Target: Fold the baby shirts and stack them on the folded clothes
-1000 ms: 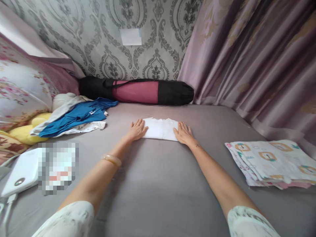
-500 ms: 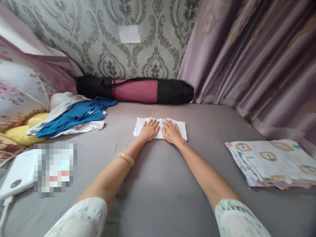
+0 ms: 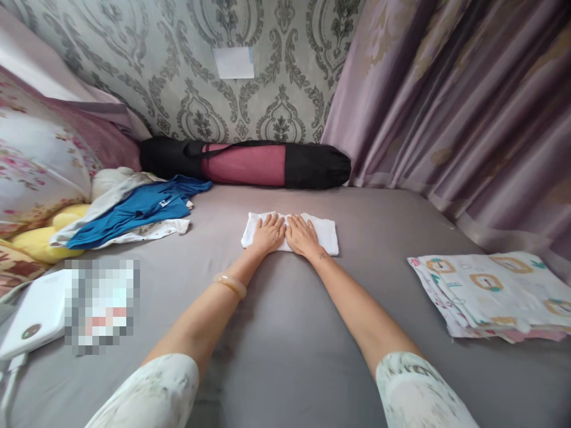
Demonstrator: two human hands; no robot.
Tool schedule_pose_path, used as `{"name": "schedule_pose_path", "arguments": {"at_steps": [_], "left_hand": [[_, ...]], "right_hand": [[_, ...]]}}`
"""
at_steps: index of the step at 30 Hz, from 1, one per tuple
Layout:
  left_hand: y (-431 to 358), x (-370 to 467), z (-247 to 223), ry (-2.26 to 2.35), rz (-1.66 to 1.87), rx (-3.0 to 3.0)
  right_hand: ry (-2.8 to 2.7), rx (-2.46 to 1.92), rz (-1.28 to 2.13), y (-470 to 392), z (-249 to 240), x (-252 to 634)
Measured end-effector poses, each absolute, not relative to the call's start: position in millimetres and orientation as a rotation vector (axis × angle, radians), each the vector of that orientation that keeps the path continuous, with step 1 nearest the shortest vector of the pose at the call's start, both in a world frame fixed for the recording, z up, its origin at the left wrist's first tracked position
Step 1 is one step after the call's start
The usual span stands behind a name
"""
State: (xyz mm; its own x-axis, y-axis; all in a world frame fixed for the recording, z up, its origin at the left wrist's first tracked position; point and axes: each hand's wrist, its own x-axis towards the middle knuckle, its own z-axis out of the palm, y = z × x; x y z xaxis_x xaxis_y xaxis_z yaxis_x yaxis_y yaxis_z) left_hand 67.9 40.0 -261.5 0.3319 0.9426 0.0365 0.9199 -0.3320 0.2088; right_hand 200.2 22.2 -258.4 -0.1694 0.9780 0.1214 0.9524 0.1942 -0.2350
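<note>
A folded white cloth (image 3: pixel 328 235) lies flat on the grey sheet (image 3: pixel 285 333) in the middle of the head view. On its left half rests my left hand (image 3: pixel 269 233), palm down with the fingers stretched out. My right hand (image 3: pixel 302 235) lies flat beside it, near the cloth's centre, fingers also extended. The two hands are almost touching along their thumbs. Neither grips the cloth; both press on its top. The part of the cloth beneath the palms is hidden.
Patterned folded cloths (image 3: pixel 495 291) are stacked at the right. Blue clothing (image 3: pixel 134 214) lies in a heap at the left, near a yellow plush item (image 3: pixel 44 238). A white power bank (image 3: pixel 38 315) with a cable is front left. A black and pink long bag (image 3: pixel 243 164) lies along the wall.
My right hand has slid left across the cloth, closer to my left hand. My left hand has shifted very slightly left. The cloth stays in place.
</note>
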Motion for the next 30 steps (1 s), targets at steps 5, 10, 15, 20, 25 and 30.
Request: {"name": "schedule_pose_path", "arguments": {"at_steps": [5,10,15,20,25,30], "left_hand": [[42,60,-254,1.763,0.248,2.454],[46,44,-263,1.794,0.237,2.482],[50,42,-271,1.793,0.207,2.448],[52,39,-256,1.774,0.148,2.437],[50,24,-254,1.755,0.194,2.518],[52,19,-264,1.725,0.104,2.417]], "right_hand": [[-2.228,-1.860,0.166,22,-253,214],[-2.156,-1.974,0.150,21,-258,229],[-2.169,-1.983,0.174,23,-261,229],[-2.176,-1.982,0.276,24,-253,238],[-2.109,-2.038,0.119,18,-255,258],[-2.138,-2.080,0.138,15,-264,264]]}}
